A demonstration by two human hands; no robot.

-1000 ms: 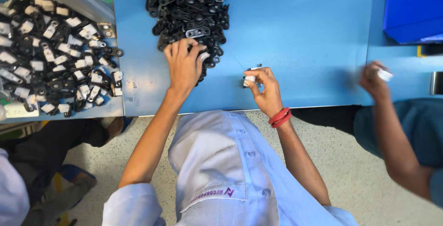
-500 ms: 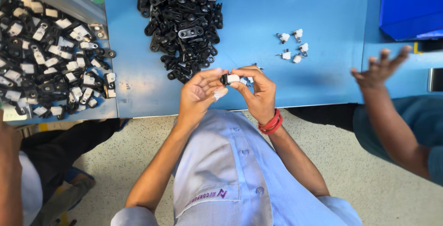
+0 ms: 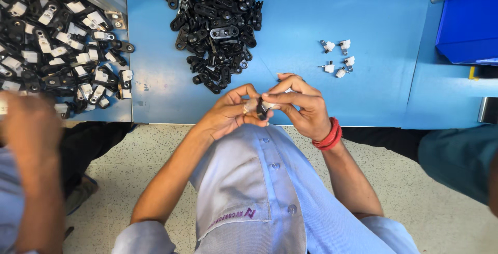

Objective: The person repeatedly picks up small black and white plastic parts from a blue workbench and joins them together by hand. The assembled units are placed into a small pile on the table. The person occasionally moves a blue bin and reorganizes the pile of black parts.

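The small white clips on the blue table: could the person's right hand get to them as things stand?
Probably yes. The white clips lie in the open just beyond the right hand with bare blue table between, though its fingers now pinch a small part with the left hand.

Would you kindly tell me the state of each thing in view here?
left hand: pinching the small black part
right hand: pinching the same part
small black part: held above the table edge
black parts pile: heaped, loose
white clips: scattered, untouched
blue bin: contents hidden
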